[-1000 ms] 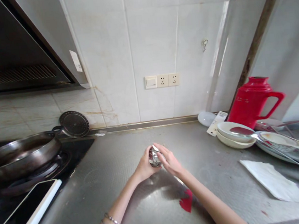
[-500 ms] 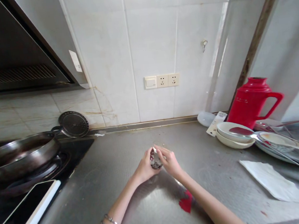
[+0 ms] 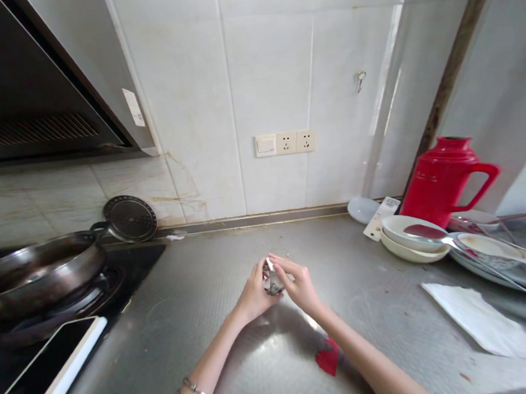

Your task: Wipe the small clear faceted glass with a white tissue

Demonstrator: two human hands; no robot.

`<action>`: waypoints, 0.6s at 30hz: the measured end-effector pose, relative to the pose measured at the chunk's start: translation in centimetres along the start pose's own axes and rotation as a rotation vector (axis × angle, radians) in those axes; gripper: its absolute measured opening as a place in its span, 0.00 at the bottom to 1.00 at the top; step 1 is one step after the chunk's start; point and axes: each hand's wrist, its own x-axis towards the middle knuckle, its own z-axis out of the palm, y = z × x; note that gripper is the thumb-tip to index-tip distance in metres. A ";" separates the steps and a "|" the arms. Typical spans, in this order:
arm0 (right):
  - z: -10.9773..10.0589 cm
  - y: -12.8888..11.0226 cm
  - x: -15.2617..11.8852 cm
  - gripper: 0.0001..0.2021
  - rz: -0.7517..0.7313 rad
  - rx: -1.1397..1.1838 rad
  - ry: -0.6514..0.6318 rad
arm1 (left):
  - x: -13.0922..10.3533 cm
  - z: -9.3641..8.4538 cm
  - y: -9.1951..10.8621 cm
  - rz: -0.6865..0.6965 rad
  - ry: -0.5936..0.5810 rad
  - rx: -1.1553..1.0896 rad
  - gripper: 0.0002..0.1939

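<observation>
Just above the steel counter point(image 3: 214, 271), both hands meet around a small shiny glass-like object point(image 3: 273, 284). My left hand point(image 3: 255, 293) wraps its left side and underside. My right hand point(image 3: 296, 279) pinches a small white piece point(image 3: 270, 263) at the object's upper edge, its fingertips close to those of the left. What the object is exactly is too small to tell. A torn red scrap point(image 3: 327, 358) lies on the counter beside my right forearm.
A pan point(image 3: 40, 270) sits on the stove at left, with a phone point(image 3: 47, 376) and white cable in front. At right are a red thermos point(image 3: 440, 181), stacked bowls point(image 3: 414, 250), plates with utensils and a white paper sheet point(image 3: 482, 318).
The held object has tilted slightly between my hands, and the white piece at its top shows more clearly. My right fingertips have shifted slightly left.
</observation>
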 end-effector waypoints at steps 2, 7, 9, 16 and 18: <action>-0.2 0.0 0.2 0.14 0.102 0.060 0.018 | 0.0 0.0 0.1 -0.048 0.009 -0.016 0.45; -0.2 -0.1 0.0 0.14 0.032 0.050 -0.003 | 0.2 0.0 0.4 -0.117 0.042 -0.145 0.41; 0.0 -0.2 -0.2 0.15 -0.092 0.000 -0.046 | 0.2 -0.1 0.5 -0.132 0.054 -0.149 0.38; 0.5 -0.1 -0.3 0.18 -0.288 -0.160 -0.089 | 0.2 -0.2 1.0 -0.050 0.052 -0.077 0.36; 0.3 0.1 -0.1 0.17 -0.243 -0.164 -0.027 | 0.2 -0.2 1.2 -0.077 0.063 -0.043 0.38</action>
